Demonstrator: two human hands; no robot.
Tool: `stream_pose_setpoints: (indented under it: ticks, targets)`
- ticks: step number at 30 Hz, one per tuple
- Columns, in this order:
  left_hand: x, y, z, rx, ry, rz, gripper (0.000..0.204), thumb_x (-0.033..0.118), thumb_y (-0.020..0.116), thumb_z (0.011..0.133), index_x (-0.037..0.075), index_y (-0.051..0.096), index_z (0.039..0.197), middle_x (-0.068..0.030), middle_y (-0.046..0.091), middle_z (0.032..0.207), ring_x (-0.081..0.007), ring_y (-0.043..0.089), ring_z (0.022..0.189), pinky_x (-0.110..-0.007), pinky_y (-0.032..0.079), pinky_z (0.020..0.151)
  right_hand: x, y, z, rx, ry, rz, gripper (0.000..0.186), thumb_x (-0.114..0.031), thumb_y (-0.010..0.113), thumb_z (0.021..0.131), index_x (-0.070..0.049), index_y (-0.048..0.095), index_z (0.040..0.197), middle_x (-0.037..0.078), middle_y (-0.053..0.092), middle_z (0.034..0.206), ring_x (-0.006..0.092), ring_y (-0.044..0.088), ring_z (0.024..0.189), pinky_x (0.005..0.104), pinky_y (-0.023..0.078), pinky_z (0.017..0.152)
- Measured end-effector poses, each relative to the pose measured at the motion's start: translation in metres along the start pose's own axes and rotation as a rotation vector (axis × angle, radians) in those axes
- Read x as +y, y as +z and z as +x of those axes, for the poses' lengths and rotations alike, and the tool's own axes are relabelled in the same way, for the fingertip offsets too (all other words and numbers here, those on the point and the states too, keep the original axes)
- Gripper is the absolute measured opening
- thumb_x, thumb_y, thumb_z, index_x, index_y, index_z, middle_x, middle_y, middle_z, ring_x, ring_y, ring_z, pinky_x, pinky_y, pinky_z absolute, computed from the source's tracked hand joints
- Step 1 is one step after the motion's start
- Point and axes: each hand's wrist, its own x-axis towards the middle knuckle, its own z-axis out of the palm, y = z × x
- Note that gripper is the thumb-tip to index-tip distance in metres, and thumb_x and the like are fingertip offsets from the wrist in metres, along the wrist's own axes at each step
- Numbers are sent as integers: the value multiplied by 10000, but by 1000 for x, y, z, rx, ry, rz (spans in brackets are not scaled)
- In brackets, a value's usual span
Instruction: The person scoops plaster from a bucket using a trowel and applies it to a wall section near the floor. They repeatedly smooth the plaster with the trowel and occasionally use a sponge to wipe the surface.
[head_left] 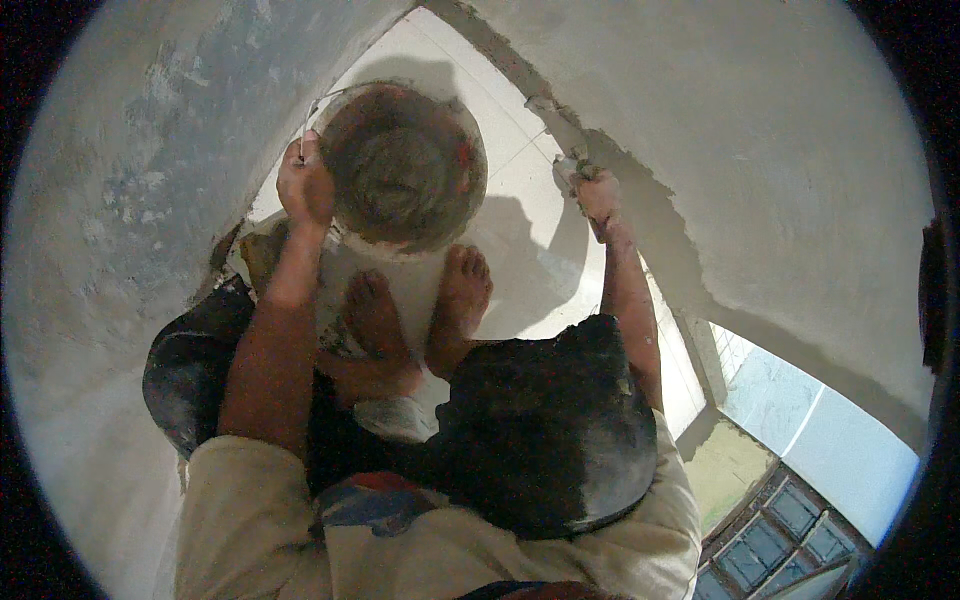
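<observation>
My left hand (307,190) is closed round the thin wire handle of a round bucket (474,150), at the bucket's left side. Grey mortar (400,180) coats the inside and lies in the bottom. On the right, beside the foot of the wall, my right hand (600,200) is closed on a mortar-smeared trowel (572,172). Its blade is hard to make out against the wall's rough lower edge. Both forearms reach forward past my knees, and the bucket stands on the floor just ahead of my bare feet (462,295).
Plastered walls rise close on the left (170,150) and right (780,150), meeting in a corner ahead. Pale tiles (520,150) cover the floor. A rough mortar strip (650,195) follows the right wall's foot. Behind on the right is a barred window (770,540).
</observation>
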Motion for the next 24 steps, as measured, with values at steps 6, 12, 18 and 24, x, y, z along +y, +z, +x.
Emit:
stream_pose_setpoints:
  ticks: [6, 12, 18, 24]
  targets:
    - [-13, 6, 3, 21, 105, 56, 434, 391, 474, 1098, 27, 699, 1030, -181, 656, 815, -351, 619, 769, -461, 484, 776, 73, -16, -1, 115, -154, -160, 349, -357, 706, 949, -34, 723, 1080, 114, 736, 830, 227, 706, 724, 388, 566, 651]
    - [-4, 7, 2, 87, 138, 71, 441, 382, 450, 1104, 29, 710, 1057, -198, 680, 834, -373, 665, 815, -473, 497, 787, 24, 25, -19, 185, -318, -607, 369, -391, 665, 953, -73, 705, 1137, 224, 754, 1001, 428, 728, 967, 521, 576, 845]
    - [-14, 4, 2, 53, 158, 155, 507, 447, 431, 1102, 26, 710, 1060, -191, 684, 838, -363, 652, 817, -474, 489, 801, -2, 65, 19, 155, -199, -570, 366, -394, 629, 967, -83, 706, 1143, 240, 746, 1041, 453, 717, 987, 546, 568, 875]
    - [-8, 10, 2, 14, 152, 117, 529, 460, 415, 1103, 23, 710, 1060, -200, 678, 842, -373, 646, 828, -475, 484, 811, 2, 47, 22, 210, -191, -552, 372, -400, 636, 965, -76, 714, 1129, 250, 743, 1035, 457, 713, 984, 554, 563, 865]
